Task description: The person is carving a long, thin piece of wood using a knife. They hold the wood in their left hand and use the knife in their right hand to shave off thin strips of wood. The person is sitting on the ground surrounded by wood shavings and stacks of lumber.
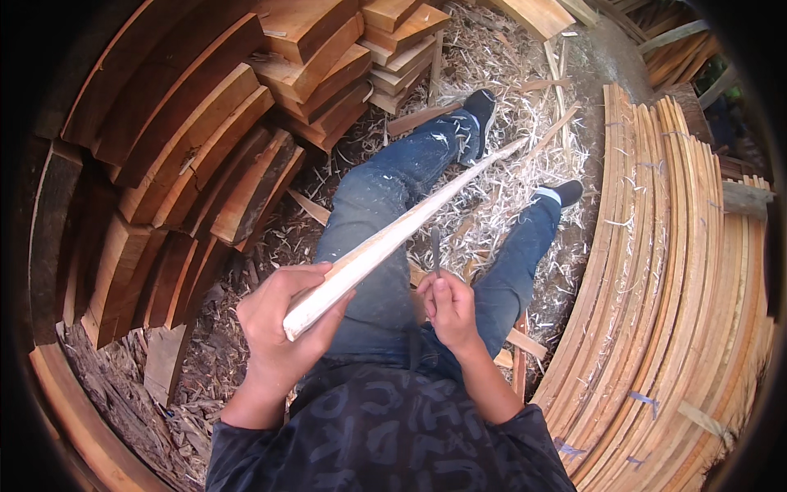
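Observation:
My left hand [283,320] is wrapped round the near end of a long pale wooden stick [389,238]. Freshly whittled faces show along the stick, which slants away to the upper right over my legs and tapers toward its far end. My right hand [449,307] is closed in a pinch, apart from the stick and to its right. From its fingers rises a slim, dark grey knife [435,248], its blade pointing away from me; the fingers hide its lower part.
Stacks of thick sawn planks [205,156] rise on my left. Long thin strips of wood [639,271], tied in bundles, lie on my right. Curled wood shavings [525,107] cover the ground around my outstretched legs [369,213]. Loose offcuts [525,343] lie by my right leg.

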Demonstrator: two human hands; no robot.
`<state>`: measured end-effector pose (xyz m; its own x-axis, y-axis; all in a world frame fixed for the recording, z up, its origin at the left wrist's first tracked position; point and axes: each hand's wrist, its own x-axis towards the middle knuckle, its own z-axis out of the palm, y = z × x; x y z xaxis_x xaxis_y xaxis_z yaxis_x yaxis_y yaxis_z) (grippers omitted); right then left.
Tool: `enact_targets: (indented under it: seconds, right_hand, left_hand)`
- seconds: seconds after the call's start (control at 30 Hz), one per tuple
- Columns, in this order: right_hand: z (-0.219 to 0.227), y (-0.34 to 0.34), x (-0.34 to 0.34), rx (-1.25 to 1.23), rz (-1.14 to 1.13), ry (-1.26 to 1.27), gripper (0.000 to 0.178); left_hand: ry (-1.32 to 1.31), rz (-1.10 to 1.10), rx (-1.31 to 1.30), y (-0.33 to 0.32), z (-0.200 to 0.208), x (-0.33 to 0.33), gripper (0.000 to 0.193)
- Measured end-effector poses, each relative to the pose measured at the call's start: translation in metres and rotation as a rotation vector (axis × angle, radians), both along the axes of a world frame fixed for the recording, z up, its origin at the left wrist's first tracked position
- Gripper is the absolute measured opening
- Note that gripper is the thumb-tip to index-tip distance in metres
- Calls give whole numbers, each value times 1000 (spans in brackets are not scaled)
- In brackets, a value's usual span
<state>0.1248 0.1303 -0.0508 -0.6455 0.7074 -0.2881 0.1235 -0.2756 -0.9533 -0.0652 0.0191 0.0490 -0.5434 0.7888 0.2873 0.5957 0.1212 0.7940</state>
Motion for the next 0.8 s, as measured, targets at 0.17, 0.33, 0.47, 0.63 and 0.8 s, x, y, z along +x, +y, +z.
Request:
enact_targets:
  seconds: [0.17,0.33,0.47,0.63,0.8]
  right_hand:
    - [11,-7,-12,158,14,-15,42]
    - [20,-6,-9,374,33,-124,41]
    - [11,13,-2,461,-48,-440,39]
    - [5,23,8,389,-4,-481,44]
    - [25,13,12,428,-19,-441,47]
  left_hand:
    - [-93,15,-69,-1,9,11,31]
    - [-47,-34,-53,-3,10,20,30]
    - [-29,-18,-63,-7,6,23,29]
    - [16,-29,-70,-9,2,26,29]
    - [15,-68,-48,-11,0,34,30]
